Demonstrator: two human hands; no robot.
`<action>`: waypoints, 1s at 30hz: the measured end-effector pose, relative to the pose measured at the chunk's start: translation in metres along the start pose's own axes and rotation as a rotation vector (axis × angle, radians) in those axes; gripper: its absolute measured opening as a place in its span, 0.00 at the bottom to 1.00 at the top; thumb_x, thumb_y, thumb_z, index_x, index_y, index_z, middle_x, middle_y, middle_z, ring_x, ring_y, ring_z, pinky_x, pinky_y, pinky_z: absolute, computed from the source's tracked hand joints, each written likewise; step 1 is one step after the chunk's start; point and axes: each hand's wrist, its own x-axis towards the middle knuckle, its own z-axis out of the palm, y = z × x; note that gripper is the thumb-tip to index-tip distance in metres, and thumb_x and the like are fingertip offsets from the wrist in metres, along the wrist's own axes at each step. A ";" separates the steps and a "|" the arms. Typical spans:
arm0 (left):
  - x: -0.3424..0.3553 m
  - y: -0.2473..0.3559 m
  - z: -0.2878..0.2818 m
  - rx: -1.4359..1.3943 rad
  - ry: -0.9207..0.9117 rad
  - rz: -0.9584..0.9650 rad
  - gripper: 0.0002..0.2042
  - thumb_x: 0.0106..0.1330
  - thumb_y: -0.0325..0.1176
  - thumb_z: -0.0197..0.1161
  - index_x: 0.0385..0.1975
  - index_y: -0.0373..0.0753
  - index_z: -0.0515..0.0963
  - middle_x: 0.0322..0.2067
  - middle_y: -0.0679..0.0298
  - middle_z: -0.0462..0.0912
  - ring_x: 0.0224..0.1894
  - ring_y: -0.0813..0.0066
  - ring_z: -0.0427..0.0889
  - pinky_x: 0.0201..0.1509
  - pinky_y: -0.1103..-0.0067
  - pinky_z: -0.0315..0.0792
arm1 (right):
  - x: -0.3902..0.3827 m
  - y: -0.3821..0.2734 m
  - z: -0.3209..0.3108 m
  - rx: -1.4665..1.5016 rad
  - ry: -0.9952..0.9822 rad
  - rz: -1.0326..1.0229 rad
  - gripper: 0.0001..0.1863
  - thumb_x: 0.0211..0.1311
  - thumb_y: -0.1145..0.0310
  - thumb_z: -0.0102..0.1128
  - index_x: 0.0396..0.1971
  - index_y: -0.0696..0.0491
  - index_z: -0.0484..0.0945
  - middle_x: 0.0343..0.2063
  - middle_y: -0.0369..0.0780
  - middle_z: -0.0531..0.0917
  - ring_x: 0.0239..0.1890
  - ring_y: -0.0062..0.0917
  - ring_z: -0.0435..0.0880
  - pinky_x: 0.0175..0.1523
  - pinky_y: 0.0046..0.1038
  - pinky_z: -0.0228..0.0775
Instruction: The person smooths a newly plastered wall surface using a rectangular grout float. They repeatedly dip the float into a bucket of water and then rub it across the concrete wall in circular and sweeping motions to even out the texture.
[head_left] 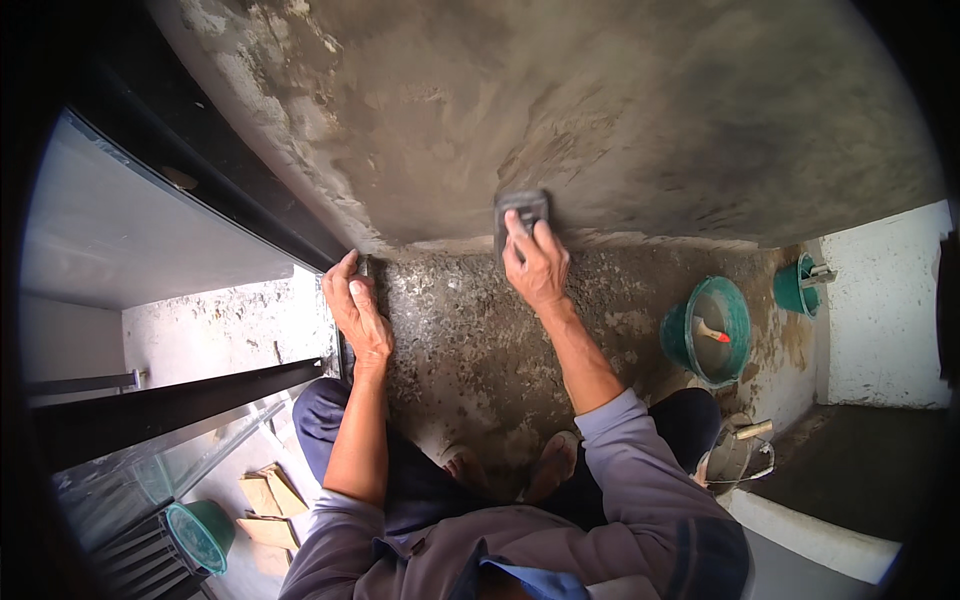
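Note:
My right hand (540, 265) is closed around a small dark rectangular float (522, 207), its face against the lower part of a wet grey plastered wall (640, 110). The float is slightly blurred. To the left, my left hand (357, 310) grips the edge of a dark frame (290, 225) where the wall's bottom corner meets it; the fingers are bent and partly hide what lies under them. Fresh plaster covers most of the wall, with a rougher, paler strip along its left side.
A green bucket (674, 338) holding a red-tipped brush (712, 332) stands on the rough floor (450, 350) at right. Beyond it is a smaller green bucket (792, 288) with a tool across its rim. Lower left are another green bucket (205, 532) and cardboard pieces (268, 530).

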 end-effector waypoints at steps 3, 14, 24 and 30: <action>0.000 -0.011 0.002 0.057 0.030 0.012 0.27 0.80 0.52 0.43 0.58 0.33 0.77 0.48 0.56 0.74 0.40 0.68 0.75 0.50 0.72 0.71 | -0.016 -0.003 -0.019 0.025 -0.010 0.033 0.34 0.52 0.75 0.70 0.64 0.44 0.79 0.30 0.39 0.72 0.27 0.34 0.79 0.32 0.33 0.80; 0.000 0.006 0.006 -0.004 0.025 -0.052 0.28 0.81 0.53 0.40 0.60 0.33 0.74 0.49 0.54 0.73 0.38 0.70 0.76 0.49 0.73 0.72 | 0.028 -0.017 0.007 -0.039 -0.001 -0.172 0.37 0.55 0.73 0.69 0.68 0.38 0.75 0.27 0.33 0.73 0.26 0.22 0.77 0.27 0.23 0.81; -0.005 0.005 -0.003 -0.015 0.018 -0.029 0.26 0.81 0.50 0.42 0.57 0.32 0.76 0.42 0.58 0.74 0.36 0.73 0.76 0.44 0.74 0.72 | 0.120 -0.039 -0.081 0.001 0.355 -0.178 0.35 0.52 0.75 0.69 0.65 0.45 0.78 0.26 0.31 0.72 0.22 0.19 0.74 0.21 0.24 0.73; -0.039 0.030 0.030 -0.325 -0.218 -0.298 0.15 0.80 0.40 0.53 0.40 0.34 0.77 0.30 0.65 0.76 0.31 0.78 0.74 0.38 0.78 0.70 | -0.028 0.012 0.011 -0.040 -0.378 -0.117 0.40 0.56 0.76 0.64 0.69 0.28 0.73 0.34 0.34 0.75 0.34 0.30 0.81 0.33 0.34 0.84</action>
